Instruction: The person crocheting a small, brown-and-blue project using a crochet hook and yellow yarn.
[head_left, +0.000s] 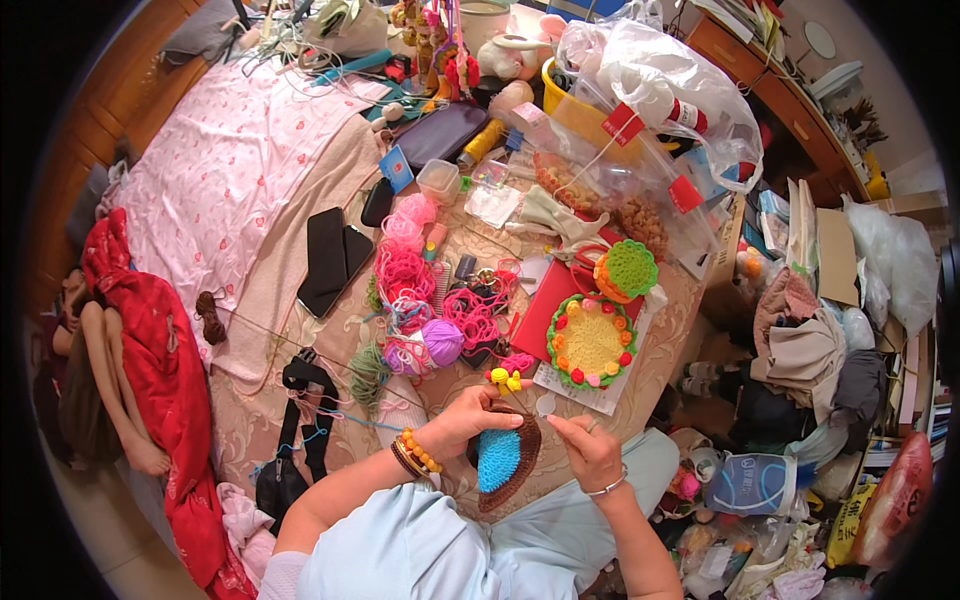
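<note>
A blue crocheted piece with a brown border (500, 465) hangs from my left hand (471, 421), pinched between thumb and fingers. On a finger of that hand sits a small yellow ornament (505, 380). My right hand (590, 448) is just to the right of the piece, thumb and forefinger closed together; whether a thin hook or yarn lies between them is too small to tell. Beyond the hands lies a round yellow crocheted piece with a green, flower-dotted edge (592, 342), beside a green and orange one (626, 270). A brown yarn ball (211, 318) lies far left, a strand running towards the middle.
Pink yarn (405, 262), a purple yarn ball (441, 342) and green yarn (368, 375) lie ahead of my hands. Black phones (327, 259) and a black strapped pouch (285, 491) are at left. Another person's bare legs (120, 375) show at far left. Bags crowd the right.
</note>
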